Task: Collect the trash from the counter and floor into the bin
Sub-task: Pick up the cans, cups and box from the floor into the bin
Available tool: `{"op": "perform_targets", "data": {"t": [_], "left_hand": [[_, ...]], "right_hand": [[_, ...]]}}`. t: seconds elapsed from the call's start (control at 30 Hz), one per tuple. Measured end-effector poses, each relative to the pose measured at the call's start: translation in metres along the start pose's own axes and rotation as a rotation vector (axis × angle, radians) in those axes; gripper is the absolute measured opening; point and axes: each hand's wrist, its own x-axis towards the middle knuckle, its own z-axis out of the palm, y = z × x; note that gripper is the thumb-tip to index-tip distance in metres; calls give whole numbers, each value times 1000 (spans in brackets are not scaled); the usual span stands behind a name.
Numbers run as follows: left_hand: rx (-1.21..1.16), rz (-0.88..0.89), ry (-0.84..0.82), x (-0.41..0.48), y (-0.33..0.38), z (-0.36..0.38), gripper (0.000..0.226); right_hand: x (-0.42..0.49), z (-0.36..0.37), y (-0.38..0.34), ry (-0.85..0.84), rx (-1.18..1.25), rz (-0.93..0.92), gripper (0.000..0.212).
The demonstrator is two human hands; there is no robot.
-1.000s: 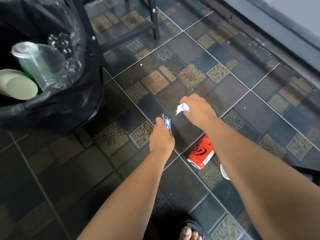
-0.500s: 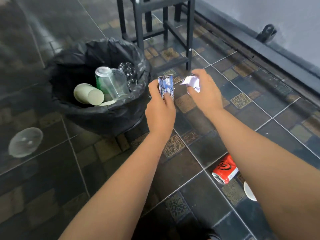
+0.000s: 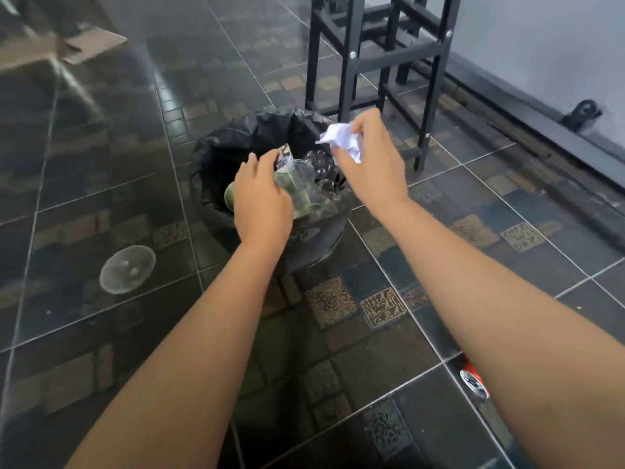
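Clear lid (image 3: pixel 127 269) lies on floor, well left of bin (image 3: pixel 216 157). Left hand (image 3: pixel 262 201) over bin mouth, fingers spreading, wrapper (image 3: pixel 283 156) at fingertips; grip uncertain. Right hand (image 3: pixel 367 164) pinches crumpled paper (image 3: pixel 340 138) above far rim; release looks next.

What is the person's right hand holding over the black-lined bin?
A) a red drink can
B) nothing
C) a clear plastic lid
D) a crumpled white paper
D: the right hand pinches a crumpled white paper above the black-lined bin, while the red drink can and clear plastic lid lie on the floor.
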Motion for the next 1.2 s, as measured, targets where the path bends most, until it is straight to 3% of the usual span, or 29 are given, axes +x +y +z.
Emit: {"op": "perform_targets", "data": {"t": [0.13, 0.23, 0.43, 0.67, 0.77, 0.93, 1.07, 1.2], "left_hand": [[217, -46, -114, 2, -20, 0, 47], [351, -20, -173, 4, -21, 5, 53], [402, -6, -168, -2, -18, 9, 60], [267, 356, -91, -40, 22, 41, 64], [180, 487, -127, -66, 52, 66, 59], [90, 586, -325, -128, 92, 123, 58], [113, 654, -604, -186, 107, 163, 62], [178, 670, -858, -231, 108, 192, 78]], "right_hand": [[-1, 20, -4, -136, -93, -40, 24], [-1, 32, 1, -248, -199, -73, 38], [-8, 32, 18, -299, -285, -111, 38], [-30, -20, 59, -276, -351, -47, 52], [-53, -63, 92, -260, -412, 50, 53], [-122, -137, 146, -254, -549, 305, 55], [-184, -183, 174, -314, -621, 542, 59], [-237, -202, 193, -507, -711, 876, 74]]}}
